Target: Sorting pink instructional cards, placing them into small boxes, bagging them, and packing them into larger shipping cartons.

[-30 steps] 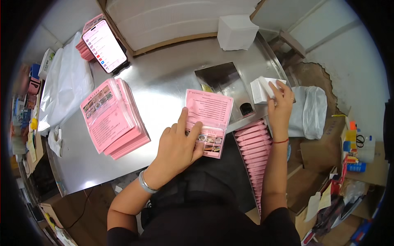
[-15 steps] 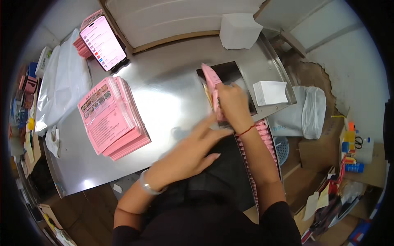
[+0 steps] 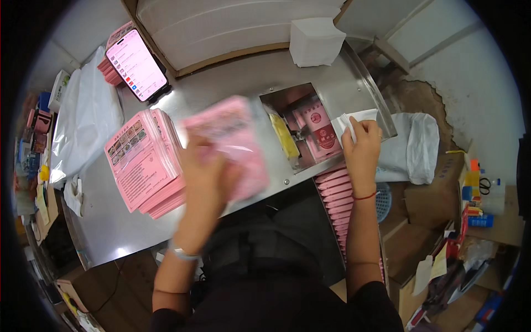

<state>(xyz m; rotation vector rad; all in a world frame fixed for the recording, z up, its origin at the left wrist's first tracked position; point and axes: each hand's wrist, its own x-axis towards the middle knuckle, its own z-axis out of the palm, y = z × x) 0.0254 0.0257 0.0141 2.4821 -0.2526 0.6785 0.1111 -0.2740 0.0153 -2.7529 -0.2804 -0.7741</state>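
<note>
My left hand [image 3: 207, 169], partly smeared by motion, is closed on a pink printed packet [image 3: 243, 133] to the right of a stack of similar pink packets [image 3: 141, 157]. The packet in my hand is blurred too. At the right, the fingers of my right hand [image 3: 362, 146] pinch the near side of a small stack of folded white papers [image 3: 362, 115]. Between my hands is a rectangular opening [image 3: 279, 95] in the metal tabletop. A yellow packet [image 3: 284, 138] and a pink and red packet [image 3: 321, 130] show inside it.
A lit phone [image 3: 136, 65] leans against more packets at the far left of the metal table [image 3: 204, 83]. Clear plastic bags [image 3: 86, 122] lie along its left side. A white paper block [image 3: 316, 41] stands at the back. Pink packets [image 3: 336, 205] fill a row below the right forearm.
My left hand has moved left and now holds a pink packet. My right hand has left the pink packet at the opening and moved right onto the white papers. The opening is now uncovered.
</note>
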